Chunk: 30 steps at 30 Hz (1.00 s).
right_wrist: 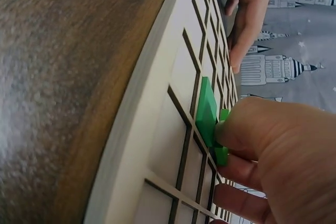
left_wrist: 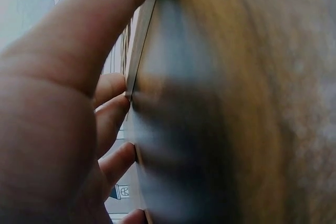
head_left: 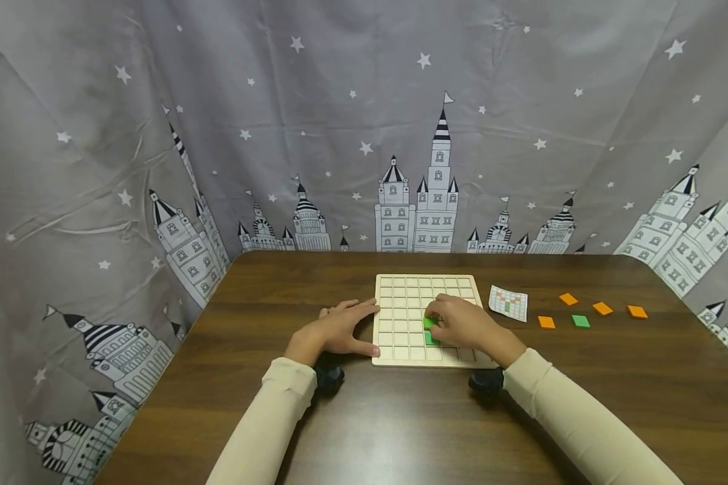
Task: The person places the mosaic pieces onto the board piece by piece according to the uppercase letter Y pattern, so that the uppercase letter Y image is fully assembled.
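Observation:
A pale wooden grid board (head_left: 391,323) lies on the table, divided into square cells. My left hand (head_left: 338,328) rests at its left edge, fingers spread, with the thumb by the near corner and the fingertips further up the side. Over the board, my right hand (head_left: 466,326) pinches a green square tile (right_wrist: 221,156) between thumb and fingers, close over the cells. A second green tile (right_wrist: 206,111) lies in the grid just nearer to me, beside the thumb tip. The right fingers partly hide the pinched tile.
Right of the board lies a small printed card (head_left: 508,304) with a coloured grid pattern. Beyond it, several orange tiles (head_left: 546,322) and one green tile (head_left: 580,321) are scattered on the brown table (head_left: 376,431). A grey castle-print curtain (head_left: 315,135) hangs behind.

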Each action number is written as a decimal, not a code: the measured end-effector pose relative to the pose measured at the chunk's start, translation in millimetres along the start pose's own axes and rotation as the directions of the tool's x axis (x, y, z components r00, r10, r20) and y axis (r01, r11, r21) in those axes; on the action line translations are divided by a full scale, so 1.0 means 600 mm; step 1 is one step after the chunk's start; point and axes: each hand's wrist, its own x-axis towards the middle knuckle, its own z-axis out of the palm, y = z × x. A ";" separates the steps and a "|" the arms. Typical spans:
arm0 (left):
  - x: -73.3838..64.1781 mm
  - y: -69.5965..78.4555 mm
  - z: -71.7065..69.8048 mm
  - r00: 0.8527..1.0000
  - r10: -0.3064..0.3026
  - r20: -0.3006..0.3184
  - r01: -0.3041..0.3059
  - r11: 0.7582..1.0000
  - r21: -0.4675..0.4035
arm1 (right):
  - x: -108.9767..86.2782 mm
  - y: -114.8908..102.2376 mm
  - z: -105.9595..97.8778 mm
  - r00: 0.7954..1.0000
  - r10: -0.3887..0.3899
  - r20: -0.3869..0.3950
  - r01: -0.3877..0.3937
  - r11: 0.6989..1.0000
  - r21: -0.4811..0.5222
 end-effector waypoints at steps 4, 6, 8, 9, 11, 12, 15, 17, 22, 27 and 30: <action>0.000 0.000 0.002 1.000 -0.009 0.007 0.009 1.000 0.001 | 0.001 0.002 -0.002 1.000 0.000 0.020 -0.001 1.000 0.025; 0.001 0.000 0.002 1.000 -0.017 0.011 0.017 1.000 0.006 | 0.001 0.003 -0.003 0.999 -0.003 0.032 0.002 0.999 0.036; 0.002 -0.001 0.003 1.000 -0.022 0.010 0.022 1.000 0.013 | 0.001 0.004 -0.004 0.999 -0.007 0.040 0.005 0.999 0.047; 0.003 -0.001 0.003 1.000 -0.022 0.010 0.022 1.000 0.015 | 0.001 0.005 -0.004 0.999 -0.008 0.044 0.005 0.999 0.052; 0.003 -0.001 0.003 1.000 -0.024 0.010 0.024 1.000 0.018 | 0.001 0.006 -0.004 0.999 -0.008 0.049 0.005 0.998 0.062; 0.003 -0.001 0.002 1.000 -0.024 0.009 0.023 1.000 0.019 | 0.001 0.007 -0.004 0.999 -0.007 0.051 0.004 0.998 0.064; 0.003 0.000 0.001 1.000 -0.021 0.010 0.021 1.000 0.022 | 0.002 0.010 -0.003 0.998 -0.003 0.056 -0.001 0.998 0.069; 0.003 0.000 0.000 1.000 -0.022 0.011 0.022 1.000 0.022 | 0.002 0.011 -0.002 0.998 0.003 0.060 -0.007 0.998 0.068; 0.003 0.001 0.000 1.000 -0.024 0.013 0.024 1.000 0.018 | 0.002 0.013 -0.001 0.998 0.009 0.061 -0.013 0.997 0.073; 0.001 0.003 -0.001 1.000 -0.016 0.014 0.016 1.000 0.016 | 0.001 0.014 -0.001 0.998 -0.001 0.057 -0.003 0.997 0.077; 0.002 0.003 -0.001 1.000 -0.018 0.015 0.018 1.000 0.018 | 0.001 0.014 -0.002 0.999 -0.013 0.052 0.008 0.996 0.085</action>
